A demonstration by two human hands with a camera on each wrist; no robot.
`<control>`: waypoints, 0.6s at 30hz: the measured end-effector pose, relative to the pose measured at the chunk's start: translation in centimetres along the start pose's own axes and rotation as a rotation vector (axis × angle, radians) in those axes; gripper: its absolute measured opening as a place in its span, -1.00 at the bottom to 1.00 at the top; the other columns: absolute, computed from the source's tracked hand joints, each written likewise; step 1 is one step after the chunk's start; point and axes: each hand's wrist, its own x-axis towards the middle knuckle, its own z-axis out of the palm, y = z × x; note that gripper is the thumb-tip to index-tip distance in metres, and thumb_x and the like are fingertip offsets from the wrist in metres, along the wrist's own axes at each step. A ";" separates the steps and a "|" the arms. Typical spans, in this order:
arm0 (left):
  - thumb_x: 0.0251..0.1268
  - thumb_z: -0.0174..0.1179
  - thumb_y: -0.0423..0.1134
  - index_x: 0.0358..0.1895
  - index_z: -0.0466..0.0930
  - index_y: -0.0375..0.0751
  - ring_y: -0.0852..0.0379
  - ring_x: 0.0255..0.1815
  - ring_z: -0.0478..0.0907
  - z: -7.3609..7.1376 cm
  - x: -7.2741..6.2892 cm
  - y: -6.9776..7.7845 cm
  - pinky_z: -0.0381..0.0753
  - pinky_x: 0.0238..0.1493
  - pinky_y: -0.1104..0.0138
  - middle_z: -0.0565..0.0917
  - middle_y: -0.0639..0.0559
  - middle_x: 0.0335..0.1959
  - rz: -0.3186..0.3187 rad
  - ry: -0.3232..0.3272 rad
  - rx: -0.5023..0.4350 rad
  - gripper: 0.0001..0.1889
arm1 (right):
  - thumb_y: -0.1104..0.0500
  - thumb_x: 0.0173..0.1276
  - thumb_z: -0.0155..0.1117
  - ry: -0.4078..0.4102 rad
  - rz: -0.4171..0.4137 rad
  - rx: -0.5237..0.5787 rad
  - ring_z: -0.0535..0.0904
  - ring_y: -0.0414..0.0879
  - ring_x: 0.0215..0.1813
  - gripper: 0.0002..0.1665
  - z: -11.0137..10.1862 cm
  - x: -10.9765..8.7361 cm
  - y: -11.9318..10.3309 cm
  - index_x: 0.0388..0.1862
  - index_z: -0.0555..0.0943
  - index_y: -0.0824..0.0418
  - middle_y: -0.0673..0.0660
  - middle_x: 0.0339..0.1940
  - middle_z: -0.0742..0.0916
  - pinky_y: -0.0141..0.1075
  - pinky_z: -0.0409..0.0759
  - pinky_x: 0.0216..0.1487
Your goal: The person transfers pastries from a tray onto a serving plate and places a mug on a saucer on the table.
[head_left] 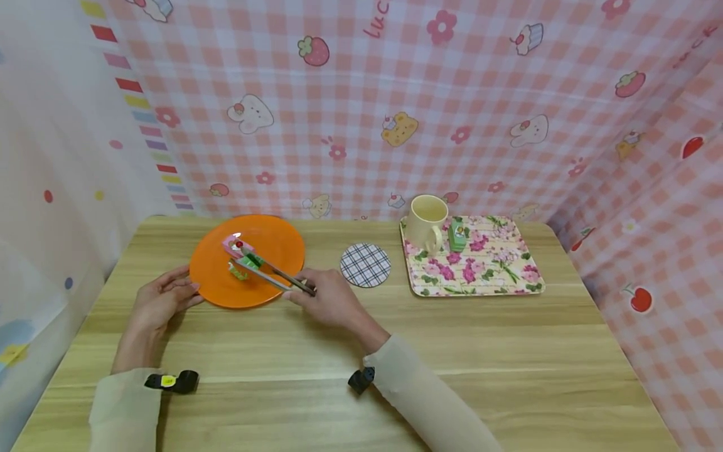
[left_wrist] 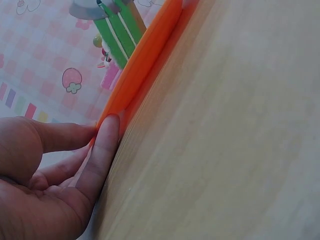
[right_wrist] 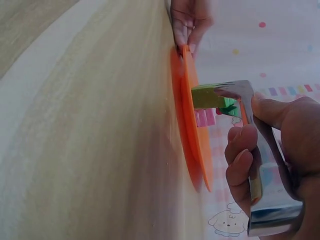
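Observation:
My left hand pinches the rim of an orange plate between thumb and fingers, at its left side. In my right hand I grip metal tongs, which reach over the plate from the right. The tong tips are at a green cake-like block on the plate, one arm on each side of it in the head view. Just behind that block sits a pink cake-like block with a red topping. The tongs partly cover the green pieces.
A checked round coaster lies right of the plate. Farther right, a floral tray carries a cream mug and another green block. A pink checked cloth hangs behind the wooden table.

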 end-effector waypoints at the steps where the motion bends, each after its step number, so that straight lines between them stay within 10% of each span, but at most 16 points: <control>1: 0.40 0.21 -0.53 0.57 0.11 -0.43 0.28 -0.30 0.74 0.0 0.0 0.0 0.83 -0.19 0.40 0.70 0.18 -0.28 0.000 -0.002 -0.005 -0.27 | -0.15 0.44 0.35 0.000 0.001 -0.001 0.31 -0.29 -0.60 -0.69 0.1 0.0 0.0 -0.10 0.72 0.04 -0.10 -0.62 0.54 -0.52 0.20 -0.63; 18: 0.41 0.20 -0.52 0.58 0.07 -0.45 0.28 -0.27 0.74 -0.2 0.0 0.1 0.83 -0.15 0.39 0.70 0.17 -0.25 0.005 -0.015 -0.003 -0.26 | -0.16 0.45 0.34 -0.035 0.045 -0.036 0.32 -0.26 -0.61 -0.68 -0.4 -0.6 0.4 -0.04 0.72 0.01 -0.09 -0.60 0.56 -0.47 0.22 -0.64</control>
